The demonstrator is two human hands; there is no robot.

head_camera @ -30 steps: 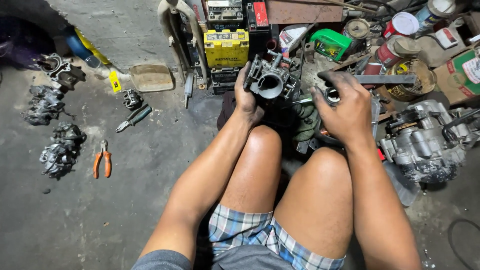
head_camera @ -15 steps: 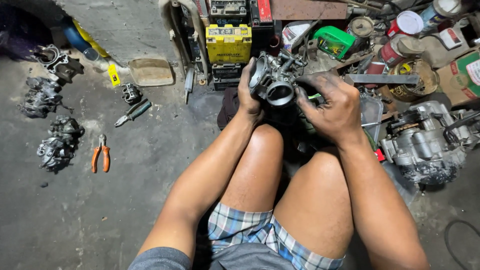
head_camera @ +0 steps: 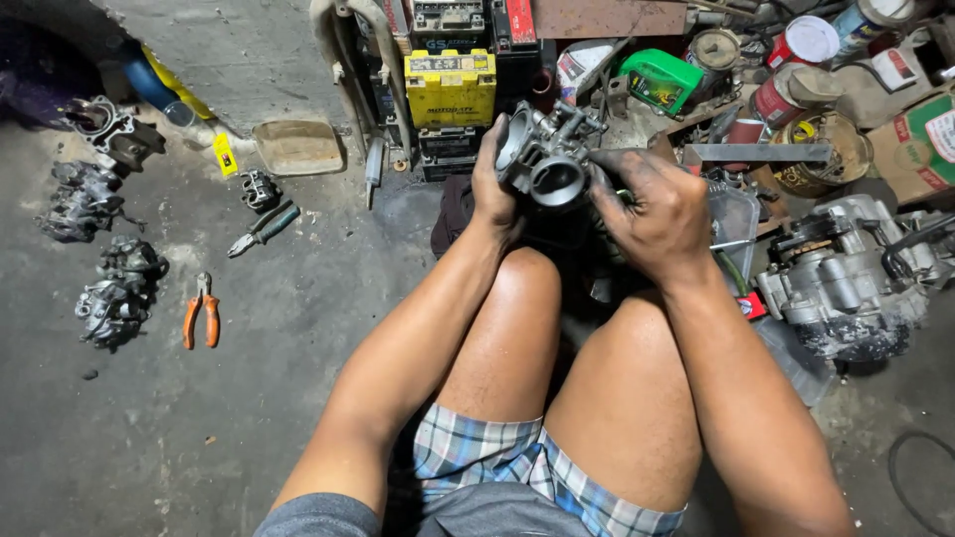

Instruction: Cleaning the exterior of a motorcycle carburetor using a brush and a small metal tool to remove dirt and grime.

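Resting between both hands above the knees, a grey metal carburetor sits with its round bore facing the camera. The left hand grips its left side, thumb and fingers wrapped around the body. The right hand, blackened with grease, closes on the right side, its fingers curled against the casting. Beneath, the person sits on the concrete floor in plaid shorts. Just behind the carburetor stands a yellow battery, and a green container lies among cans farther right. An engine block sits near the right elbow. Well apart on the left lie orange-handled pliers, green-handled pliers and several dirty engine parts.
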